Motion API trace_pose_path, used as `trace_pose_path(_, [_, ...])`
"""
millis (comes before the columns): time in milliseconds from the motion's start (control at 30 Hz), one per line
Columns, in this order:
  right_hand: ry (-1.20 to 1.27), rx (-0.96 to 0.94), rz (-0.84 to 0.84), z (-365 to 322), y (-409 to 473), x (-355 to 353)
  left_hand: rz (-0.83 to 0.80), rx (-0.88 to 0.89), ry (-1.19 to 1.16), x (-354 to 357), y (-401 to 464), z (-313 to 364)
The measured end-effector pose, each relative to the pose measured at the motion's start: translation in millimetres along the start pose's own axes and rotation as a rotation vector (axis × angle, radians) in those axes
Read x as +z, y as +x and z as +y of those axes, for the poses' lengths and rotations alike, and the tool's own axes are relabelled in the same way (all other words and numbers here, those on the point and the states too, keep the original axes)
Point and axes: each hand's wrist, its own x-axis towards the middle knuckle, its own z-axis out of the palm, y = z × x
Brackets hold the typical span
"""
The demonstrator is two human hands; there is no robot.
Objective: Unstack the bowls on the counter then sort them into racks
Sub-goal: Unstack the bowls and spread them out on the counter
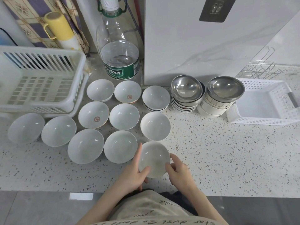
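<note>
Both hands hold one white bowl at the near edge of the speckled worktop. The left hand cups the bowl's left side, its fingers reaching up along the rim and its thumb lying inside the bowl near the bottom edge. The right hand closes on the right rim, thumb over the lip and fingers curled beneath. So each grip is clamped on this bowl; whether the bowl rests on the worktop or is lifted just off it cannot be told.

Single white bowls are spread out to the left and beyond it, the nearest just beside the held one and another right behind it. Two of them carry a small red mark in the base. Farther back stand three stacks: a short white stack, a stack topped by a steel bowl, and another topped by a steel bowl.

A white slatted rack sits at the far left, a white perforated basket at the far right, and a large water bottle stands behind the bowls.
</note>
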Motion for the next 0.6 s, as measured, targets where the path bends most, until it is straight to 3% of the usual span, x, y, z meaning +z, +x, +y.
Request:
trace_pose_path(233, [-0.026,0.061,0.078,-6.2,3.6,-15.8,-0.017,0.037,0.109,-20.2,-1.0,4.5])
trace_pose_path(467, [0.150,0.026,0.314,-28.3,30.4,-47.9,0.319,0.123,0.120,-64.0,46.3,56.7])
trace_pose_path(600, [0.228,0.003,0.444,-51.5,48.4,-68.3,0.344,0.079,0.228,-85.6,107.0,100.4])
